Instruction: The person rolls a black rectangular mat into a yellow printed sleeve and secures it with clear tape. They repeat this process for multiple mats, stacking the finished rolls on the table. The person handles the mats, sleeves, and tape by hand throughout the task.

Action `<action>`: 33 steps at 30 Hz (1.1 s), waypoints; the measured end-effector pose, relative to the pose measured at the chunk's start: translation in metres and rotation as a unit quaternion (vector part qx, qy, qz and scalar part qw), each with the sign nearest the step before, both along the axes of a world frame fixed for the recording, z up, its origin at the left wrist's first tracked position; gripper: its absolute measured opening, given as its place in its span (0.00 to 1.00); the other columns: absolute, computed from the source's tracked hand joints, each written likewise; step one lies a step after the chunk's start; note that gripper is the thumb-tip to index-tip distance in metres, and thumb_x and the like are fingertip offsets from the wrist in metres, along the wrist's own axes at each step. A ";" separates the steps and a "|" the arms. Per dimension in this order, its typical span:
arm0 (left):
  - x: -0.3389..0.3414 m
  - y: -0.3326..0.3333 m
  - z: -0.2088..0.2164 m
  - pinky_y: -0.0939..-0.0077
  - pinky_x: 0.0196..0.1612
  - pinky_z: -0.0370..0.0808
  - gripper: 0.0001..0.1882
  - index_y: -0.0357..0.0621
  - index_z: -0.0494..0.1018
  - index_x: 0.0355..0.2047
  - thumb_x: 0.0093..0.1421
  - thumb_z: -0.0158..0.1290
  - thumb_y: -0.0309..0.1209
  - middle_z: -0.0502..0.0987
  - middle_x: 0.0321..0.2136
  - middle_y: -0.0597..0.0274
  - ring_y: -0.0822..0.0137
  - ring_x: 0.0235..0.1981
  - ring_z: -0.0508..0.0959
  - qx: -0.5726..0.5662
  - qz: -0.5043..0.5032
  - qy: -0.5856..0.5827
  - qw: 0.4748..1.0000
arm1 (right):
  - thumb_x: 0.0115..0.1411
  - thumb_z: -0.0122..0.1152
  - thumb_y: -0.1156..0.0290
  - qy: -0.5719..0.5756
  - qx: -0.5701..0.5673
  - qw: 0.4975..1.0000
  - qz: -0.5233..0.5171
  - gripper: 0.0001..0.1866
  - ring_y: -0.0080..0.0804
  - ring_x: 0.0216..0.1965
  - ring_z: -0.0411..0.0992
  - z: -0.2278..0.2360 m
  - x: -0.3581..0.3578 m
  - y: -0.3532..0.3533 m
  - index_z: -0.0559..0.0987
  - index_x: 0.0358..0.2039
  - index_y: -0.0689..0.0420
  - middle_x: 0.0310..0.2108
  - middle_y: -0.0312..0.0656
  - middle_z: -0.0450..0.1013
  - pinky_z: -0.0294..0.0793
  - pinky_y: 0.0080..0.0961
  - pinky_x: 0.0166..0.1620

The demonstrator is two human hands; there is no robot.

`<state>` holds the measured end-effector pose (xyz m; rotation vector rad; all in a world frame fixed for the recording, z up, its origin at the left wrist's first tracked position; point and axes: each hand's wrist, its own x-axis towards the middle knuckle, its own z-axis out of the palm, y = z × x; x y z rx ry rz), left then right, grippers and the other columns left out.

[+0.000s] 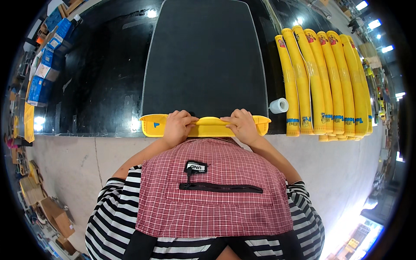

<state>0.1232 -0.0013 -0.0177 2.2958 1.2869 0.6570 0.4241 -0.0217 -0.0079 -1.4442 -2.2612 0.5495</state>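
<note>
Head: curled mat point(205, 69) at table edge point(93, 133)

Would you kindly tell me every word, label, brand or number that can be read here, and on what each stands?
I'll locate the printing without copying its wording.
Black-and-white patch on the red checked apron: short, bold lettering.
Yellow rolls: blue lettering near their lower ends.
Yellow sheet: a small blue mark near its left end.
Blue-and-white boxes: print too small to read.

Left of the dark mat point(206, 60), the bench point(99, 78) leaves passage. Right of it, a white roll point(274, 106) and yellow rolls point(316, 78) obstruct.
</note>
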 end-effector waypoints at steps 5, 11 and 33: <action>0.000 0.003 -0.001 0.60 0.48 0.69 0.08 0.52 0.86 0.38 0.58 0.62 0.30 0.77 0.35 0.67 0.60 0.41 0.75 -0.006 0.000 0.005 1.000 | 0.62 0.63 0.66 0.015 -0.045 0.999 -0.010 0.10 0.38 0.43 0.69 0.001 -0.002 0.006 0.88 0.41 0.49 0.35 0.37 0.72 0.67 0.36 0.50; 0.017 0.019 0.008 0.59 0.44 0.71 0.06 0.48 0.86 0.34 0.61 0.61 0.33 0.78 0.32 0.62 0.56 0.38 0.77 -0.083 0.065 0.089 0.991 | 0.61 0.62 0.64 -0.014 -0.172 0.982 -0.079 0.11 0.45 0.41 0.75 0.002 -0.011 0.027 0.87 0.39 0.53 0.36 0.41 0.78 0.74 0.42 0.48; -0.031 -0.005 0.011 0.57 0.53 0.64 0.30 0.56 0.79 0.55 0.51 0.70 0.44 0.71 0.39 0.60 0.58 0.44 0.72 0.107 -0.004 0.138 0.985 | 0.61 0.66 0.71 -0.174 0.080 0.981 0.037 0.20 0.40 0.46 0.70 0.002 0.027 -0.005 0.83 0.55 0.48 0.39 0.41 0.70 0.72 0.40 0.49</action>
